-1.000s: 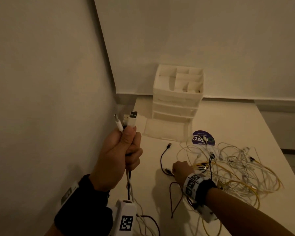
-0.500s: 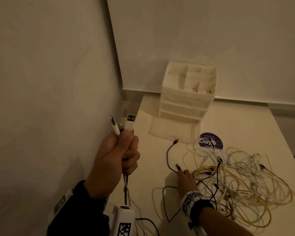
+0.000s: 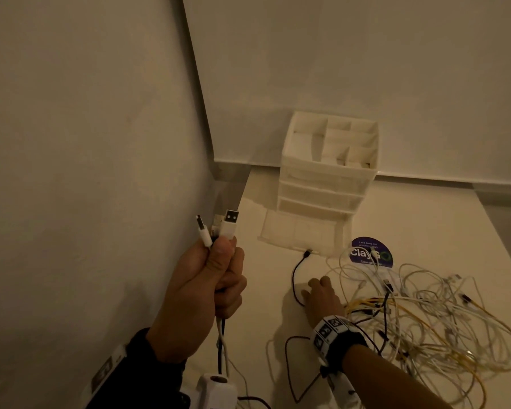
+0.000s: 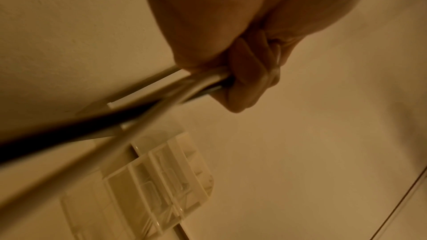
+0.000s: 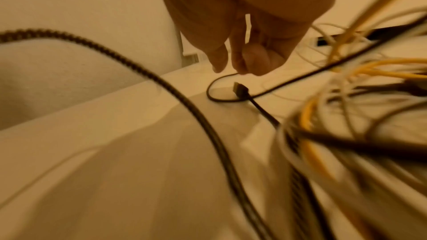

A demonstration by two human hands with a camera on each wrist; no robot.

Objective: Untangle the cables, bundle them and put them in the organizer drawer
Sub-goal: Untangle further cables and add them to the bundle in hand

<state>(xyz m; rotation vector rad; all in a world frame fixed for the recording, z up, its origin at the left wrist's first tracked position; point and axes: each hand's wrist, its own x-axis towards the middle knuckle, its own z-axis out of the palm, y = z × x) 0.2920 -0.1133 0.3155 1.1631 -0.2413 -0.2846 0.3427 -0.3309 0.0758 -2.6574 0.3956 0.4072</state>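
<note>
My left hand (image 3: 219,278) is raised by the left wall and grips a bunch of cable ends (image 3: 229,224); two white USB plugs stick up above the fist. White and black cords (image 4: 161,101) trail down from that fist (image 4: 249,83). My right hand (image 3: 319,293) is low over the table, left of the tangle of white, yellow and black cables (image 3: 425,314). Its fingertips (image 5: 239,68) hang loosely and touch a thin black cable (image 5: 221,98), whose plug (image 5: 240,88) lies on the table unheld. The white organizer (image 3: 328,169) stands at the back with its bottom drawer (image 3: 295,231) pulled out.
A wall runs close along the left and another stands behind the organizer. A round purple sticker (image 3: 370,252) lies on the pale table (image 3: 425,219), partly under white cables. A braided dark cable (image 5: 161,83) loops near my right wrist. The table's right edge drops off.
My right hand has slid a little forward along the black cable and now covers its near plug. The left hand still holds the same cable ends up.
</note>
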